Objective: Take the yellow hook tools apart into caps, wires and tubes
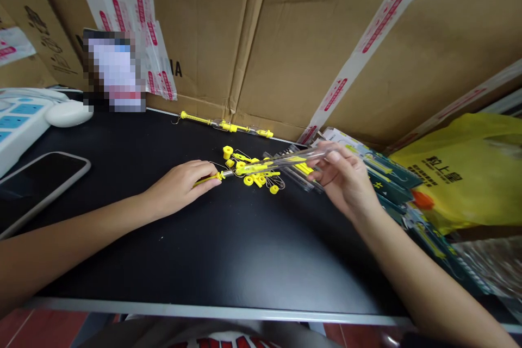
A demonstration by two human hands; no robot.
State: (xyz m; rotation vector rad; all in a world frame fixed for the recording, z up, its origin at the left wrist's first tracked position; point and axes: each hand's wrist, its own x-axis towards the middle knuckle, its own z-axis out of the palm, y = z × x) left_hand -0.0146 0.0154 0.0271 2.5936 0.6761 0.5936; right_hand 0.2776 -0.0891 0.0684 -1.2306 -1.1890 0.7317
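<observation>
My left hand [187, 185] is closed on a thin yellow rod [207, 178] with a metal spring part at its right end. Pinched in my right hand [342, 176] is a clear plastic tube [291, 159], which slants down left toward the rod's metal end; whether the two touch is unclear. Behind and below the tube lies a pile of small yellow plastic parts [248, 180] and wire hooks [278, 180]. More clear tubes [299, 180] and yellow rods lie beside my right hand. Farther back, joined yellow pieces with a hook [228, 126] lie in a line.
Cardboard boxes [204, 27] stand along the back of the black table [183, 266]. At the left are a phone [41, 185], a power strip [20, 125] and a white oval object [70, 113]. Green packages [391, 174] and a yellow bag [460, 174] are at the right.
</observation>
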